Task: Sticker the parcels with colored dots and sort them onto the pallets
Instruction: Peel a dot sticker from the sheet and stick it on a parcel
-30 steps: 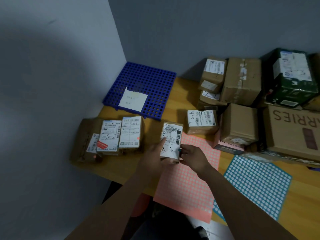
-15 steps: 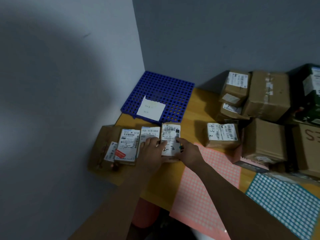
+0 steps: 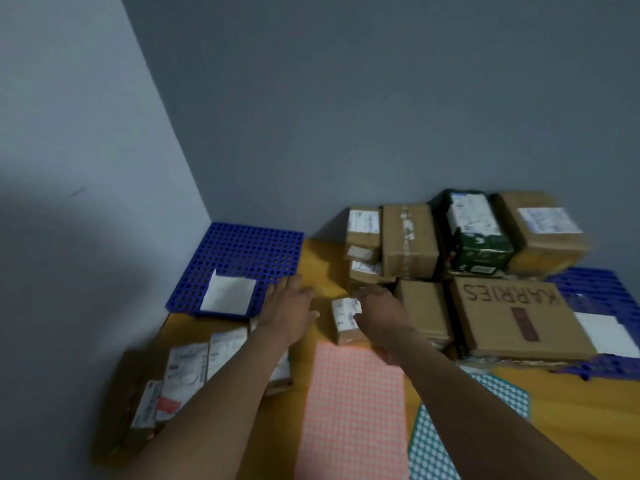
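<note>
A small brown parcel (image 3: 343, 322) with a white label lies on the wooden table (image 3: 322, 258), just beyond the pink dot sheet (image 3: 353, 410). My right hand (image 3: 379, 308) is at its right side, fingers spread over it, without a clear hold. My left hand (image 3: 291, 308) hovers flat to the parcel's left, near the corner of the blue pallet (image 3: 242, 251), and holds nothing. A row of labelled parcels (image 3: 187, 372) lies at the table's left edge, partly under my left forearm. A teal dot sheet (image 3: 436, 445) lies at the right of the pink one.
A white paper (image 3: 228, 294) lies on the left pallet. Stacked cardboard boxes (image 3: 408, 237), a green box (image 3: 474, 237) and a large flat carton (image 3: 519, 317) fill the back right. A second blue pallet (image 3: 595, 282) sits at far right. Walls close off the left and back.
Both hands have let go of the labelled parcel, now in the row at left, and moved right and forward. The right hand has reached the small parcel by the pink sheet.
</note>
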